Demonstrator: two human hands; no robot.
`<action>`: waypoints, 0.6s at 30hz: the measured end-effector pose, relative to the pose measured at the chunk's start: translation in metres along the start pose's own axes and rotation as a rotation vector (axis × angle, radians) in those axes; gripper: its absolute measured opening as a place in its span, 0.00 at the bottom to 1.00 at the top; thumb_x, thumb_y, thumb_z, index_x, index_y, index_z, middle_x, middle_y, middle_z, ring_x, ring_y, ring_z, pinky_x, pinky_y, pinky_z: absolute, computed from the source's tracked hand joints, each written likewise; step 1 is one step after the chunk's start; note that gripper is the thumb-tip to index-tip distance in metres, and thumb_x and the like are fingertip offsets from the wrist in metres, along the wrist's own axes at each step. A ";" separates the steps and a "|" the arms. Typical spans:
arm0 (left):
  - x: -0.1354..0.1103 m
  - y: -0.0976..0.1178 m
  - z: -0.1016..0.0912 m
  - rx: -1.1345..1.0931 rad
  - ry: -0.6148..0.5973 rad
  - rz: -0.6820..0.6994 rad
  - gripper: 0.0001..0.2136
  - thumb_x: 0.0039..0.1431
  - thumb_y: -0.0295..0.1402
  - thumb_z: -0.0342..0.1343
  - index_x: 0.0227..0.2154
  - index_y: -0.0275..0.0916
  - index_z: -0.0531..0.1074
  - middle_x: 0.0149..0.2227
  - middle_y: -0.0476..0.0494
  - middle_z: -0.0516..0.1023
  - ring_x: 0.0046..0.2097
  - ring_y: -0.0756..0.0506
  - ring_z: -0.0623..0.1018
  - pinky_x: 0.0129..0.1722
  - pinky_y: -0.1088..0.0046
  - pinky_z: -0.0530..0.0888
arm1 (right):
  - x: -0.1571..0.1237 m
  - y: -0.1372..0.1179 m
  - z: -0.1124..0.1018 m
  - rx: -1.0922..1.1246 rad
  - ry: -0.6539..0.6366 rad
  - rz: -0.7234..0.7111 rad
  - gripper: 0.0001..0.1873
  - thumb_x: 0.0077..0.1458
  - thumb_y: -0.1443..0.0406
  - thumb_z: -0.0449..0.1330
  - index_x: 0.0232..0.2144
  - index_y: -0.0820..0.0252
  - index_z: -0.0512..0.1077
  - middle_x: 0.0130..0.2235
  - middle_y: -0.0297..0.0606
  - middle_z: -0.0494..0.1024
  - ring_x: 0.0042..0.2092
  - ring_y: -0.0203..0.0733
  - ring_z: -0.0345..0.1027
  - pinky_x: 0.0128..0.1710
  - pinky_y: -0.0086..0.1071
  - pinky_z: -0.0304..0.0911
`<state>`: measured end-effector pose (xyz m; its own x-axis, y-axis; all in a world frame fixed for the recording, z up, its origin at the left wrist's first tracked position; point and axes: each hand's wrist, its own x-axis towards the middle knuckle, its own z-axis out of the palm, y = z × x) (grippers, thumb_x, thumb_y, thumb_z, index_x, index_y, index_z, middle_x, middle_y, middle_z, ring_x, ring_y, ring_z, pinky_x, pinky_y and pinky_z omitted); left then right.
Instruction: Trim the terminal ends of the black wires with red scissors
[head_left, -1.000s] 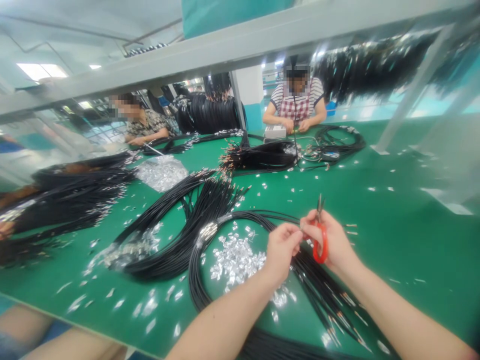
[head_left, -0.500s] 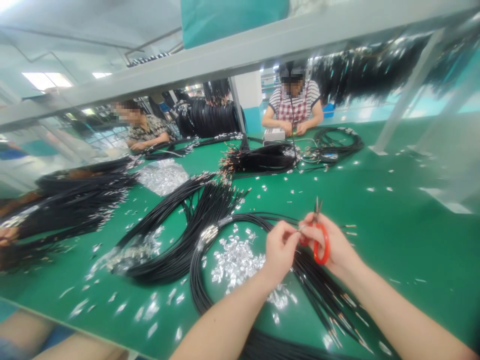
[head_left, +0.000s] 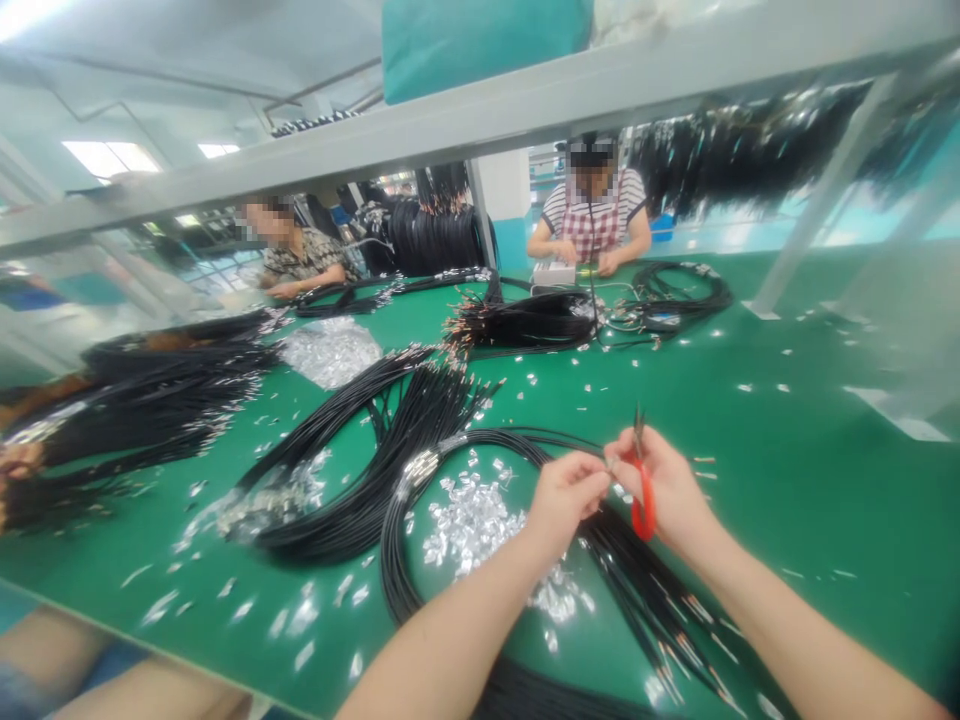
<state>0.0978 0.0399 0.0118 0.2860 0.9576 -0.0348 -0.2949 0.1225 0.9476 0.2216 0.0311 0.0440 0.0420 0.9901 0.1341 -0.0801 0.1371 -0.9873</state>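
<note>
Red-handled scissors sit in my right hand, blades pointing up and away. The thumb and fingertips of that hand pinch close to my left fingertips. My left hand is closed in a pinch on a thin cable end, most of it hidden by the fingers. Below both hands runs a coiled bundle of black cables, its stripped copper-coloured ends fanned out at the lower right. Small silvery foil pieces lie heaped inside the coil, left of my left hand.
More black cable bundles lie to the left on the green table. A clear bag of silvery pieces rests behind them. A metal shelf beam crosses above. Two co-workers sit across the table; another person's hand shows at far left.
My right hand has turned the scissors, so their handles now show edge-on. Both hands' fingertips remain close together. The co-worker opposite has shifted their hands slightly.
</note>
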 end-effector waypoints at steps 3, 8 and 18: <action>0.003 0.002 -0.007 -0.074 -0.082 -0.061 0.11 0.42 0.36 0.62 0.24 0.34 0.68 0.17 0.53 0.65 0.17 0.57 0.60 0.17 0.79 0.50 | -0.001 -0.003 0.001 -0.123 -0.012 -0.037 0.09 0.40 0.66 0.60 0.25 0.56 0.62 0.26 0.30 0.68 0.28 0.34 0.61 0.28 0.30 0.58; 0.005 0.008 -0.015 -0.179 -0.236 -0.123 0.14 0.38 0.37 0.65 0.23 0.34 0.67 0.16 0.54 0.64 0.17 0.57 0.60 0.18 0.79 0.50 | -0.003 -0.008 0.004 -0.059 -0.041 -0.030 0.10 0.38 0.66 0.62 0.25 0.56 0.63 0.26 0.30 0.69 0.28 0.35 0.62 0.30 0.31 0.59; 0.005 0.006 -0.005 -0.047 -0.059 0.008 0.15 0.42 0.40 0.62 0.25 0.35 0.66 0.17 0.54 0.65 0.17 0.57 0.61 0.18 0.79 0.55 | 0.003 0.001 0.000 0.181 -0.008 0.141 0.19 0.33 0.61 0.69 0.27 0.57 0.64 0.26 0.30 0.68 0.27 0.33 0.62 0.27 0.29 0.59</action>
<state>0.0931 0.0464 0.0156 0.3365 0.9417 -0.0071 -0.3396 0.1283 0.9318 0.2215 0.0346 0.0437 0.0102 0.9999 -0.0031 -0.2625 -0.0003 -0.9649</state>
